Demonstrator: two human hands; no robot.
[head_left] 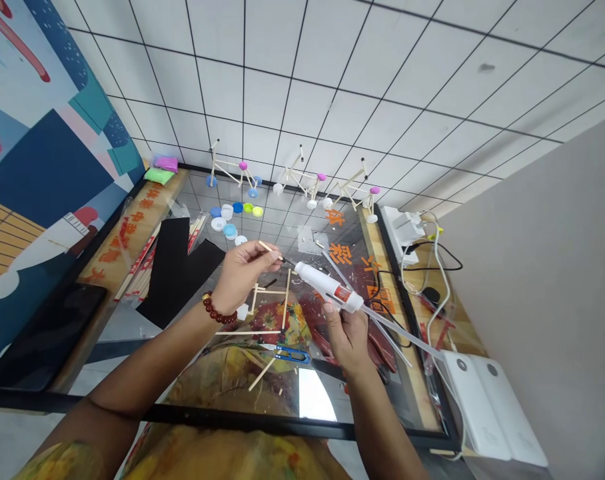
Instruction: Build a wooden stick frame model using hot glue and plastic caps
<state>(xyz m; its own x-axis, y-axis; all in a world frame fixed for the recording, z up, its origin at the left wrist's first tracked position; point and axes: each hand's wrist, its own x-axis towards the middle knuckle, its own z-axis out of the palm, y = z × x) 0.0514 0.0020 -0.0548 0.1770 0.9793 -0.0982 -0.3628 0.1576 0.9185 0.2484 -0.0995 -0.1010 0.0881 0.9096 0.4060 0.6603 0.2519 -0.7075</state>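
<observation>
My left hand [242, 273], with a red bead bracelet at the wrist, pinches a short wooden stick [268, 248] above the glass table [192, 393]. My right hand [347, 333] grips a white glue gun [327, 287] with a clear glue stick trailing out behind it. The gun's dark nozzle touches the end of the wooden stick. Below the hands lies a partly built frame of wooden sticks [270, 303] on the glass, and blue scissors [292, 354] lie just in front of it.
Three stick models with bottle-cap wheels [232, 172] [302, 180] [355, 190] stand along the tiled back wall. Loose bottle caps [232, 217], black sheets [175, 270], a bundle of chopsticks [137, 273], a power strip [405, 227] with cables and white boxes [487, 407] surround the work area.
</observation>
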